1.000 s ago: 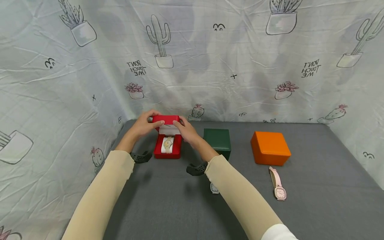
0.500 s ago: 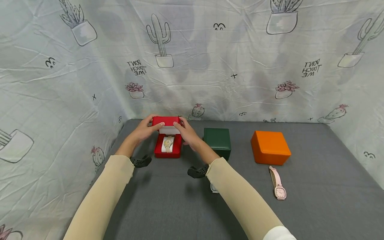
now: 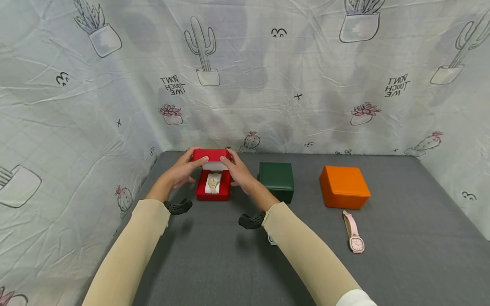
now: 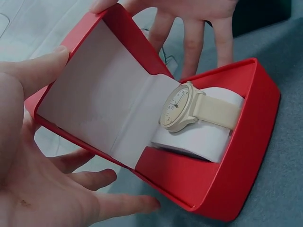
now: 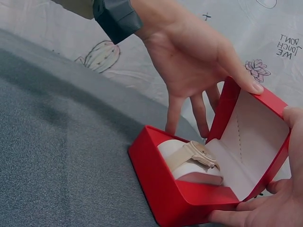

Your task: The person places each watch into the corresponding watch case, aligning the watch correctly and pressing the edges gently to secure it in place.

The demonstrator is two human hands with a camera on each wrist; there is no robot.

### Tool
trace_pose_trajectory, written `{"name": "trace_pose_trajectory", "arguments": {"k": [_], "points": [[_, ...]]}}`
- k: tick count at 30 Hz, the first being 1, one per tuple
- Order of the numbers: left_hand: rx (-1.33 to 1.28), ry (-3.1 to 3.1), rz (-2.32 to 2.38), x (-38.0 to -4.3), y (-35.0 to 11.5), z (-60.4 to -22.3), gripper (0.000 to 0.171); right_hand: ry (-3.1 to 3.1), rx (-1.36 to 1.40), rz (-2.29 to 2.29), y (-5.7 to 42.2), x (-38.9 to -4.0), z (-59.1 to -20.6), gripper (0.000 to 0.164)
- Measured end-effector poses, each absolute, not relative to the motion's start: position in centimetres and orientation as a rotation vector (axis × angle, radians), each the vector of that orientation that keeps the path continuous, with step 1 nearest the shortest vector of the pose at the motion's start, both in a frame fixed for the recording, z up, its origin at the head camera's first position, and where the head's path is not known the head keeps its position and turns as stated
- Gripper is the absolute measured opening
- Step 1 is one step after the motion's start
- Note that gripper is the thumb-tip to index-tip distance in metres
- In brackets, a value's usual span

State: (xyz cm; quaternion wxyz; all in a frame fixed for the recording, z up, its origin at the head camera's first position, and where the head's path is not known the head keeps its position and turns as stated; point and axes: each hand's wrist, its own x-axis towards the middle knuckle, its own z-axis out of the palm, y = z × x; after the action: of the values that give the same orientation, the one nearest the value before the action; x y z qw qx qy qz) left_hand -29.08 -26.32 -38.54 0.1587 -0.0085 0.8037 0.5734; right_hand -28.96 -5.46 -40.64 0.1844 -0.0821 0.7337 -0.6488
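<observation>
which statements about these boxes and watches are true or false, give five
The red box is closed. False: its lid is raised.
The cream watch rests on a white cushion inside the red box. True.
The orange box stands right of the green box in the head view. True.
The pink watch lies in the green box. False: it lies on the table.
The right grip touches the orange box. False: it touches the lid.
</observation>
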Motion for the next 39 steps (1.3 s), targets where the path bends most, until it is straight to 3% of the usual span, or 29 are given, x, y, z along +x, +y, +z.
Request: {"name": "trace_pose_trajectory", "arguments": {"k": [25, 39], "points": [[0.032, 2.269, 1.811, -27.9, -26.5, -39.7, 0.061, 1.993, -0.253, -1.908, -5.2, -28.3, -41.3, 0.052], [0.045, 2.311, 1.785, -27.6, -26.9, -40.3, 0.060, 1.993, -0.277, -1.944, -5.0, -27.8, -42.0, 0.051]]}}
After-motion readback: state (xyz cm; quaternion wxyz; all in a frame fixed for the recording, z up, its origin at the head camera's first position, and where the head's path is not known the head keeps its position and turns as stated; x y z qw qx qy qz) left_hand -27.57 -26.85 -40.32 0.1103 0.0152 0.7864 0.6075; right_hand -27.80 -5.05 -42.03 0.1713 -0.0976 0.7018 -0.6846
